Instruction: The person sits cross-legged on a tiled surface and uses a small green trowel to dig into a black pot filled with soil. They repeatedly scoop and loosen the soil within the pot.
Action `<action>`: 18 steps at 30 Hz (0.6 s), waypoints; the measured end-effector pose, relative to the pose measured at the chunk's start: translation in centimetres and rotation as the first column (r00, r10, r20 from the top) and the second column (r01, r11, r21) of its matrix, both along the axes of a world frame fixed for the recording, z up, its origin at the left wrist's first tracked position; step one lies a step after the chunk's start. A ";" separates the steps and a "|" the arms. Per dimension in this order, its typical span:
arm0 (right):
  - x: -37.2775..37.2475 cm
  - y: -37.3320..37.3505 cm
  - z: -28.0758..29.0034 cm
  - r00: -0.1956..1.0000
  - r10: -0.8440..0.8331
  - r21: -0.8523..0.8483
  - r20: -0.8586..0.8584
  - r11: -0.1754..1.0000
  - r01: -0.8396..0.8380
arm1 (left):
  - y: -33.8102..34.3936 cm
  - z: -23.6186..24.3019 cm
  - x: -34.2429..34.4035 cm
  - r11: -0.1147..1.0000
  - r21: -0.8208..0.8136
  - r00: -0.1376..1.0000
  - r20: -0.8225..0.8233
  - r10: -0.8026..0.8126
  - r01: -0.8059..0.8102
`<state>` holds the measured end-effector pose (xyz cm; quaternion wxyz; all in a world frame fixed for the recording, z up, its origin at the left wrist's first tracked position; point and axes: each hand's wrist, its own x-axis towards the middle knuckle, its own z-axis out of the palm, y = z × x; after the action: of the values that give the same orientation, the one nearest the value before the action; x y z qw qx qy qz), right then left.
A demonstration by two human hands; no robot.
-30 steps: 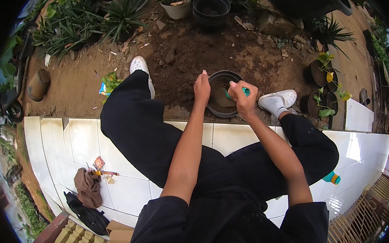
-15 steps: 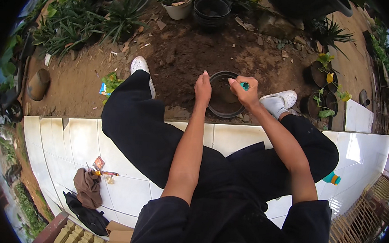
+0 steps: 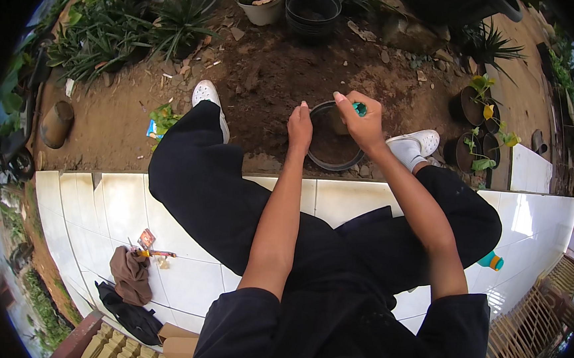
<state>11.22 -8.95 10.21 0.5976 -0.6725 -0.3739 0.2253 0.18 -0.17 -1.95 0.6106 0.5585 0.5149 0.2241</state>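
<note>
A round black plant pot (image 3: 341, 165) stands on the soil between my feet, with dark soil inside it. My left hand (image 3: 300, 125) is closed on the pot's left rim, thumb up. My right hand (image 3: 363, 123) makes a fist above the right side of the pot, wrapped round the green handle (image 3: 360, 109) of what looks like a small trowel. The tool's broad, soil-coloured blade (image 3: 339, 124) reaches down inside the pot, partly hidden by my fingers.
Black pots with yellowing seedlings (image 3: 468, 108) stand at the right, beyond my right shoe (image 3: 417, 143). Stacked black pots (image 3: 313, 13) and a white pot (image 3: 264, 10) are at the far side. A brown cloth (image 3: 130, 276) lies on the white tiles (image 3: 190, 282) at the left.
My right hand has risen a little and moved slightly away from me with the tool. My left hand stays at the pot's rim.
</note>
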 end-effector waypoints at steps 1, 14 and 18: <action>0.4 -0.3 -0.9 0.997 0.044 -0.019 0.070 0.999 -0.043 | 0.1 0.1 0.1 1.000 0.006 1.000 0.002 0.000 0.000; 1.8 0.4 1.5 0.987 0.126 -0.180 0.098 0.978 -0.107 | 0.0 -0.1 0.2 0.999 0.049 1.000 -0.002 0.009 -0.009; 1.9 -0.6 0.9 0.941 0.331 -0.287 0.069 0.910 -0.299 | 0.0 0.1 0.1 0.999 0.041 1.000 0.001 -0.001 0.001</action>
<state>13.08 -9.60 11.09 0.4323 -0.6911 -0.4769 0.3285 0.26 -0.18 -1.89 0.5993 0.5711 0.5096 0.2345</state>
